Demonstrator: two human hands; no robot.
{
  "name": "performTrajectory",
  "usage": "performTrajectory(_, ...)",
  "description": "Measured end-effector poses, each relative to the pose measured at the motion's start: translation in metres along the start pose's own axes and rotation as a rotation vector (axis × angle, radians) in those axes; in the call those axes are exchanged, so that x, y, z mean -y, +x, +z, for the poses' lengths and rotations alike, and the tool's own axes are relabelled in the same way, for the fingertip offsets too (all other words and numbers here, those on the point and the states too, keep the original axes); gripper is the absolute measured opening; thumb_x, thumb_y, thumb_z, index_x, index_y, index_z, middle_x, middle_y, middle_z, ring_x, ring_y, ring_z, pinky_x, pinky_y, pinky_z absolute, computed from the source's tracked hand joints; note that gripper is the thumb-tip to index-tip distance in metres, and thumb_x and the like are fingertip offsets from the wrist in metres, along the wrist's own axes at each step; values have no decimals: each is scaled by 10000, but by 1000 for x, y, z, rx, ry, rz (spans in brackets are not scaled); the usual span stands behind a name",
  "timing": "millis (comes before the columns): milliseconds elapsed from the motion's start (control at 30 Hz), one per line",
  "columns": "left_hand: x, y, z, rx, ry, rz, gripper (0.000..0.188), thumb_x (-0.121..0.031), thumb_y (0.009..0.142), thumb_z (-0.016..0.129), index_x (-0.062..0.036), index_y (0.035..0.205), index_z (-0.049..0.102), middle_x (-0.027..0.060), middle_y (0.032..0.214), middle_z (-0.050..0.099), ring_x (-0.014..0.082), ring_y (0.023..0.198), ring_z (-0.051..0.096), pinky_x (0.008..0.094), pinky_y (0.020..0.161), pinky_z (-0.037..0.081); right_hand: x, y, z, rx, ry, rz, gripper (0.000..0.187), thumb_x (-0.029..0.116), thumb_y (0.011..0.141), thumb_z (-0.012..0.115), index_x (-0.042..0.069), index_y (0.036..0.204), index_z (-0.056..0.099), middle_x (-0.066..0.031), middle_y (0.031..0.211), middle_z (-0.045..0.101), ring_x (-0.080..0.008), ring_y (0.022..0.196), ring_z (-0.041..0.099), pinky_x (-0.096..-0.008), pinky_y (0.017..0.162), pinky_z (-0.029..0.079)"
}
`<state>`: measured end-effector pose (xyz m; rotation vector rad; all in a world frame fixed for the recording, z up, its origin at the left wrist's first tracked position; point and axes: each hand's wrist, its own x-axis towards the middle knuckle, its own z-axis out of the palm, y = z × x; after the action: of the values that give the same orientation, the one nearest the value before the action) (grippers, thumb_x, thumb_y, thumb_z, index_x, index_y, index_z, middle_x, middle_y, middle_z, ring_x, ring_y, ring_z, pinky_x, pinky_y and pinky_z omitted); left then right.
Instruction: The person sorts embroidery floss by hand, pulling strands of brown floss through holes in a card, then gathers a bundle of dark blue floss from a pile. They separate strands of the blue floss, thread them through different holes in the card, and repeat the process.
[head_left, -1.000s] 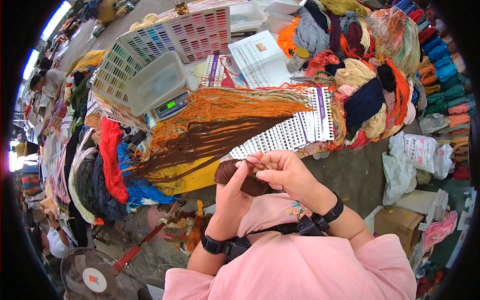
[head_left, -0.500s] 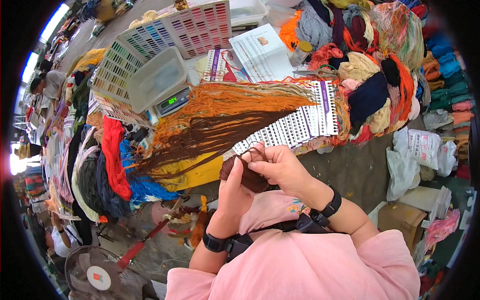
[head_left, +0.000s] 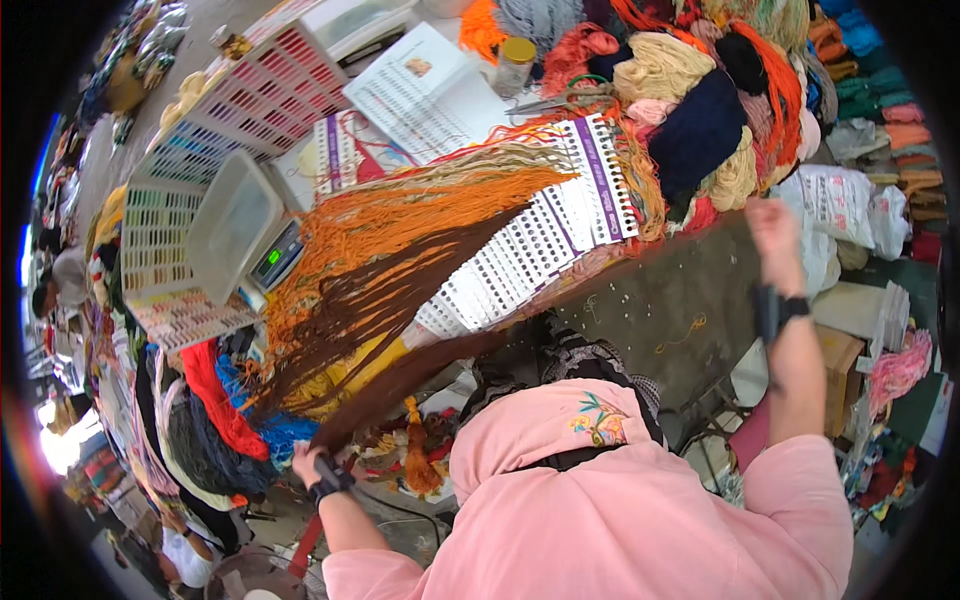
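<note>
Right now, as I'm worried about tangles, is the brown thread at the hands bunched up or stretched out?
Stretched out: the brown thread runs in a blurred band from the left hand toward the right hand.

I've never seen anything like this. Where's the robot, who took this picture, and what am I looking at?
There's no robot: a person works bare-handed. A camera worn on the head looks down, and its wide fisheye lens bends straight edges. Picture left is the person's left. Laid out in front are orange threads and dark brown threads with white punched cards beside them; a small scale, a clear plastic box and a colour chart stand on the left. The left hand grips a blurred brown skein that seems to stretch across to the closed right hand.
</note>
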<state>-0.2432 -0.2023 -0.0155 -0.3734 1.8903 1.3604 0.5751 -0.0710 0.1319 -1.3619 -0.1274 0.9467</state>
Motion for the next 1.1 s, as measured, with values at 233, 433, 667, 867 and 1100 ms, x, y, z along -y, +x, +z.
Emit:
performTrajectory(233, 67, -106, 200, 598, -306, -506, 155, -98, 813, 422, -1, 930, 453, -18, 615, 434, 29, 383, 312, 144, 379, 288, -35, 45, 73, 177, -792, -568, 102, 129, 744, 487, 44, 730, 541, -22, 702, 524, -110, 692, 480, -264, 683, 382)
performTrajectory(433, 190, -238, 390, 891, 162, -505, 225, -126, 795, 491, 20, 965, 490, 73, 863, 542, 30, 457, 309, 169, 442, 272, -215, 48, 138, 483, -1016, -430, 71, 89, 604, 562, 26, 636, 576, -121, 632, 549, -246, 610, 533, -310, 557, 418)
performTrajectory(667, 260, -257, 449, 832, 934, -43, 196, -103, 752, 531, 21, 898, 492, 39, 641, 508, 98, 477, 460, 216, 439, 375, -260, 44, 139, 667, -1298, -708, 154, 102, 561, 577, 85, 697, 506, -45, 711, 470, -237, 746, 450, -350, 651, 317)
performTrajectory(867, 260, -257, 441, 933, 884, 77, 129, -59, 774, 490, 31, 865, 503, 30, 602, 488, 83, 433, 420, 217, 405, 330, -249, 38, 136, 797, -1239, -777, 274, 134, 578, 571, 65, 836, 514, -75, 821, 459, -245, 772, 435, -348, 689, 321)
performTrajectory(1100, 265, -256, 451, 900, 639, -19, 65, -55, 769, 485, 9, 765, 491, 26, 572, 476, 71, 436, 397, 202, 409, 297, -249, 45, 132, 904, -1176, -749, 367, 137, 574, 569, 94, 935, 521, -92, 922, 461, -264, 804, 453, -360, 701, 346)
